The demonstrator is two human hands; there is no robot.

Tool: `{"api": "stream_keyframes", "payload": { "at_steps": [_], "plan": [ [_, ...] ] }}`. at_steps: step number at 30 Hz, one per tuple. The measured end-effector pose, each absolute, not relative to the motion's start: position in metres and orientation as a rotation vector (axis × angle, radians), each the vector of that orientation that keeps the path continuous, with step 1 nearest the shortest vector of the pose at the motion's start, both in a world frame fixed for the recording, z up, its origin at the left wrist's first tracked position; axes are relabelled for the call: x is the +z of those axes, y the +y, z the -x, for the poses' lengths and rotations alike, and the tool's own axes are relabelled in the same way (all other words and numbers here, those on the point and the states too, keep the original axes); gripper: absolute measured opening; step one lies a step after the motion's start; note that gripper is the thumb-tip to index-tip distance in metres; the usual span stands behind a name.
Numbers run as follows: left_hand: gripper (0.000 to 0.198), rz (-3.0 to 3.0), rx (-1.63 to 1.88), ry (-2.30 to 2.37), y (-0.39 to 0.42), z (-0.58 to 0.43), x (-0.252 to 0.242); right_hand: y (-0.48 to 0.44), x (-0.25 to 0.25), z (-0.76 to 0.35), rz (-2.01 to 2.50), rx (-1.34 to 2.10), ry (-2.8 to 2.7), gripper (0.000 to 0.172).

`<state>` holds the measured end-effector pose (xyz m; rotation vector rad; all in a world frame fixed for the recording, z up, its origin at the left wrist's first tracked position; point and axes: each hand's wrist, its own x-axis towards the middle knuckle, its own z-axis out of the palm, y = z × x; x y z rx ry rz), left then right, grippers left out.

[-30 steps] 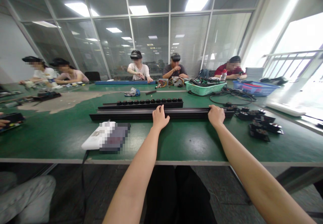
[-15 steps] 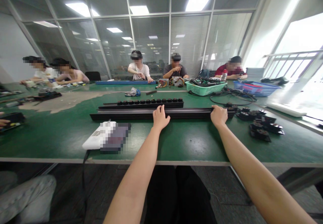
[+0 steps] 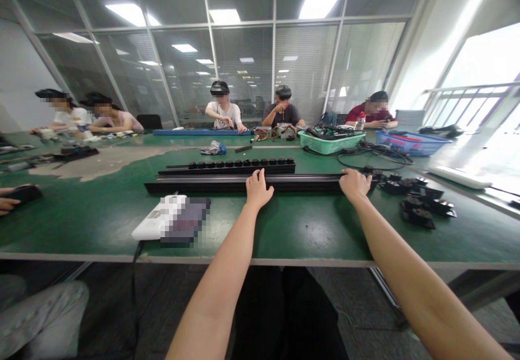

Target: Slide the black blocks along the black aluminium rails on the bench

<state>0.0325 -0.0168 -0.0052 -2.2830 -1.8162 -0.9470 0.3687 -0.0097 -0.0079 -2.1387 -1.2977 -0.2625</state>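
Observation:
A long black rail (image 3: 203, 185) with a grooved top lies across the green table in front of me. My left hand (image 3: 259, 188) grips it a little right of its middle, fingers over the far edge and thumb out to the right. Near its right end, my right hand (image 3: 355, 183) holds the same rail from above, with one digit pointing right; some of its fingertips are hidden behind the rail. Just behind lies a second black strip (image 3: 227, 169) bearing a row of small black round parts (image 3: 247, 162).
Several black square parts (image 3: 418, 214) lie to the right. A white device (image 3: 152, 222) with a cable sits front left, beside a blurred dark item (image 3: 187, 222). Behind stand a green basket (image 3: 333, 144) and a blue basket (image 3: 414, 143). Co-workers sit across the table; another's hand (image 3: 8, 203) shows far left.
My right hand has shifted its hold slightly, a digit now reaching right. My left hand and the rail stay put. At far left, a co-worker's black part has turned.

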Motion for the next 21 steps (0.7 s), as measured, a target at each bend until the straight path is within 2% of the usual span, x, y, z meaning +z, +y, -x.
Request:
{"api": "stream_keyframes", "payload": {
  "at_steps": [9,21],
  "plan": [
    [0.072,2.28,-0.927,-1.84,-0.019,-0.032,-0.005,-0.007,0.016,-0.379,2.231,-0.087,-1.398,0.039],
    [0.072,2.267,-0.929,-1.804,-0.013,-0.034,-0.009,-0.017,-0.002,-0.387,2.06,-0.118,-1.387,0.043]
  ]
}}
